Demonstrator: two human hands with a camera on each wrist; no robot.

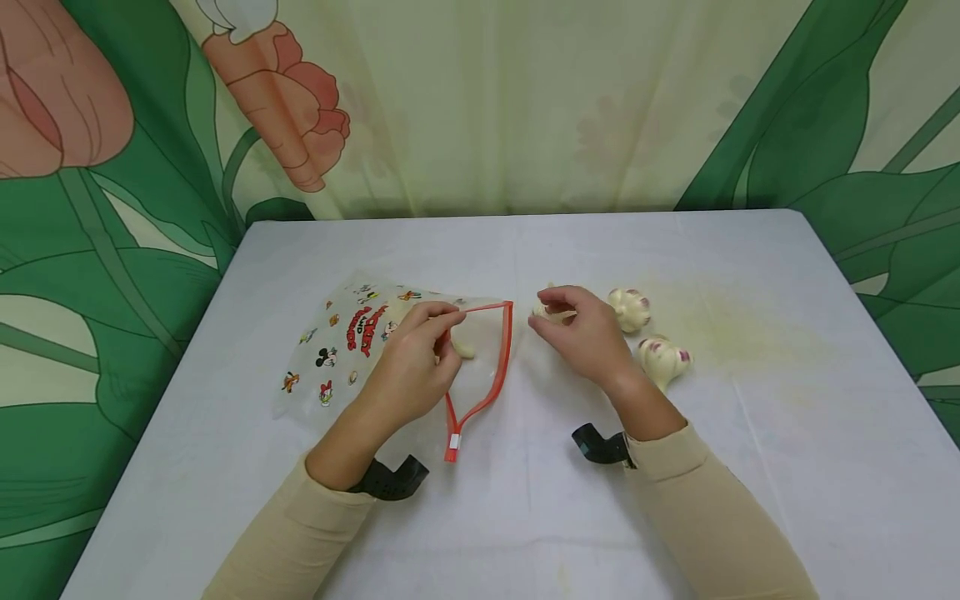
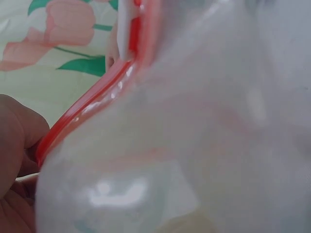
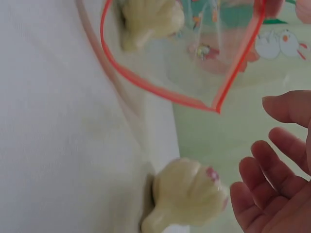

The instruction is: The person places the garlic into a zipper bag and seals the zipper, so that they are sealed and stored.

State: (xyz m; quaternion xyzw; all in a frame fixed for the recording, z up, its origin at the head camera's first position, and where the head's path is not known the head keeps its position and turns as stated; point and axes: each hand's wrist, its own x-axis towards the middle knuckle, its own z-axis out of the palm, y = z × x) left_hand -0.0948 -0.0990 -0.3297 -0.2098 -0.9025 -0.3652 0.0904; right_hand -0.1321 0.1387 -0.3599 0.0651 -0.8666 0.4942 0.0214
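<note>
My left hand point(image 1: 411, 362) pinches the red zip edge point(image 1: 501, 367) of a clear plastic zip bag point(image 1: 307, 387) printed with cartoon figures. The bag's mouth gapes towards the right. In the left wrist view, the bag's clear film point(image 2: 116, 165) fills most of the picture. A garlic bulb point(image 3: 150, 19) shows through the bag in the right wrist view; the left hand mostly hides it from the head. My right hand point(image 1: 583, 333) holds nothing, its fingers spread and slightly bent. Beside its fingers is another garlic bulb point(image 3: 187, 194), partly covered by that hand in the head view.
Two more garlic bulbs, one farther back point(image 1: 628, 309) and one nearer point(image 1: 664, 360), lie right of the right hand. A white cloth point(image 1: 480, 542) covers the table. Behind it hangs a flower-patterned curtain point(image 1: 510, 108). Black wrist cameras point(image 1: 393, 479) sit at both cuffs.
</note>
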